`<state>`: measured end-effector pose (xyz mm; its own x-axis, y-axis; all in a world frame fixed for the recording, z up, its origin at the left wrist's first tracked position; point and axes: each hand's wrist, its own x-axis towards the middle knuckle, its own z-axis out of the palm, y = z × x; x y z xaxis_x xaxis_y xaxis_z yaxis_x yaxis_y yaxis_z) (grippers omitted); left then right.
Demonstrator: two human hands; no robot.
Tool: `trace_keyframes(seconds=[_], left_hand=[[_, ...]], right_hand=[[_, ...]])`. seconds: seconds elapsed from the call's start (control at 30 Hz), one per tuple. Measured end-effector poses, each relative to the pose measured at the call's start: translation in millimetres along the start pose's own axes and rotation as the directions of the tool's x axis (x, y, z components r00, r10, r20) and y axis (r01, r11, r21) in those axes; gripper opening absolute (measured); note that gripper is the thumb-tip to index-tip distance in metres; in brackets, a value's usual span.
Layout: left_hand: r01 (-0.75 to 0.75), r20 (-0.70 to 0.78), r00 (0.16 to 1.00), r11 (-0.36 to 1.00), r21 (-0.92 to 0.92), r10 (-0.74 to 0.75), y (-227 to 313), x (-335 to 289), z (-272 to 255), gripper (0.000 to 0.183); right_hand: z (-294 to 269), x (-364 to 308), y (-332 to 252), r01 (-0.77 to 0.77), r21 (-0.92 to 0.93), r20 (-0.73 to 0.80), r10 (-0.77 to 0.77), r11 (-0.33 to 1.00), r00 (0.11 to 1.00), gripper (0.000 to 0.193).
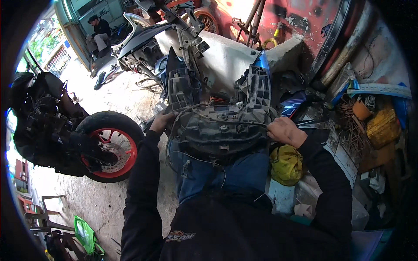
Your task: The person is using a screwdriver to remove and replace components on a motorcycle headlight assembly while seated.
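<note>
A dusty black plastic motorcycle body panel (222, 137) lies across my lap, its two ribbed arms reaching away from me. Over it runs a dark wiring harness (235, 122), from one side to the other. My left hand (162, 121) is closed on the harness at the panel's left edge, with the fingertips partly hidden. At the right edge my right hand (286, 132) forms a fist round the harness's other end. A thin loose wire with a small connector (186, 168) hangs over my left thigh.
To the left stands a black motorcycle with a red-rimmed wheel (114, 150). Beside my right forearm sits a yellow bag (286, 165), with scrap and a yellow container (383, 126) farther right. Motorcycle frame parts (143, 54) stand ahead. Another person (100, 32) sits far left.
</note>
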<state>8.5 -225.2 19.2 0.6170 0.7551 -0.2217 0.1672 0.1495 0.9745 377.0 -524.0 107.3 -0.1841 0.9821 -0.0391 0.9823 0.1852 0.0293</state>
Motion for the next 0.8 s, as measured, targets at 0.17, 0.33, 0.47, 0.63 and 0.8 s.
trace_keyframes(seconds=[0.17, 0.33, 0.47, 0.63, 0.8], left_hand=[[-0.019, 0.013, 1.000, 0.999, -0.041, 0.019, -1, -1, -4, 0.034], [-0.051, -0.004, 0.999, 0.998, -0.047, 0.050, 3, -7, 1, 0.036], [-0.023, -0.067, 0.997, 0.997, 0.073, 0.028, 10, -10, 7, 0.036], [0.028, -0.079, 0.997, 0.984, 0.178, -0.014, 6, -8, -6, 0.032], [-0.010, -0.085, 0.996, 0.979, 0.206, 0.028, 23, -20, 9, 0.030]], right_hand=[[3, 7, -5, 0.023, -0.001, -0.174, -0.023, 1.000, 0.984, 0.013], [-7, 14, -3, -0.348, 0.345, 0.180, 0.303, 0.872, 0.936, 0.025], [-12, 7, 1, -0.318, 0.318, 0.148, 0.284, 0.893, 0.947, 0.025], [-50, 24, 5, -0.261, 0.415, 0.037, 0.270, 0.872, 0.962, 0.022], [-52, 54, -15, -0.167, 0.498, 0.017, 0.183, 0.851, 0.983, 0.024]])
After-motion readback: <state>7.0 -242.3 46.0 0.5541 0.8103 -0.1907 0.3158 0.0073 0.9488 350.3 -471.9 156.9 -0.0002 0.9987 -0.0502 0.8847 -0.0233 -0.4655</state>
